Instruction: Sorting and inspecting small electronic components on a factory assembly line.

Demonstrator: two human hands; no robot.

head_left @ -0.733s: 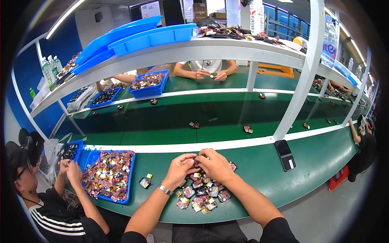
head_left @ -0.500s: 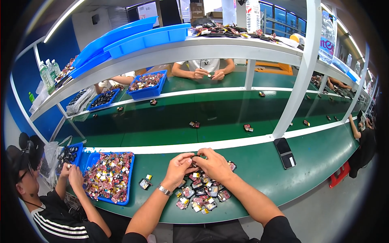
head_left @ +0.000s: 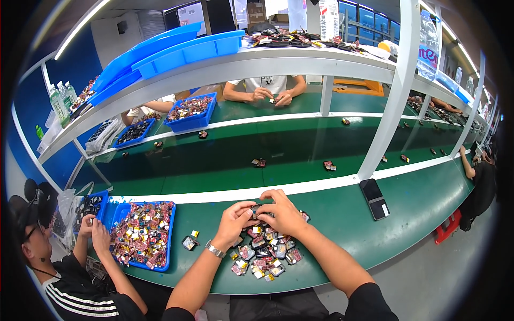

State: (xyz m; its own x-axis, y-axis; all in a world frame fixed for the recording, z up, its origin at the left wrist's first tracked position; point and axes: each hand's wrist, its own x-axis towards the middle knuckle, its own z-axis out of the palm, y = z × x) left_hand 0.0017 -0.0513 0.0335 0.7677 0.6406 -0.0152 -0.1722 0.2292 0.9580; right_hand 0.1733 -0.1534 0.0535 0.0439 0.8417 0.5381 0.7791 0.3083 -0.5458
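Close together at the far side of a pile, my left hand (head_left: 233, 222) and my right hand (head_left: 284, 215) both grip one small dark electronic part (head_left: 256, 209). My fingers cover most of it, so its exact shape is hidden. My right index finger is raised and bent above the part. Under and in front of my hands lies the pile of small electronic assemblies (head_left: 261, 251), with black housings, reddish boards and silver-and-yellow battery cells. One similar assembly (head_left: 190, 241) lies apart, left of my left wrist.
A blue tray (head_left: 172, 235) heaped with reddish parts stands left, beside a seated co-worker (head_left: 64, 267). A dark phone-like device (head_left: 374, 199) lies right. Beyond the white rail, assemblies sit spaced along a green belt (head_left: 214, 174). A white shelf post (head_left: 393, 101) rises at the right.
My right fingers have shifted over the part, the index finger now more arched. My left hand keeps its grip almost unmoved. The whole view has shifted slightly.
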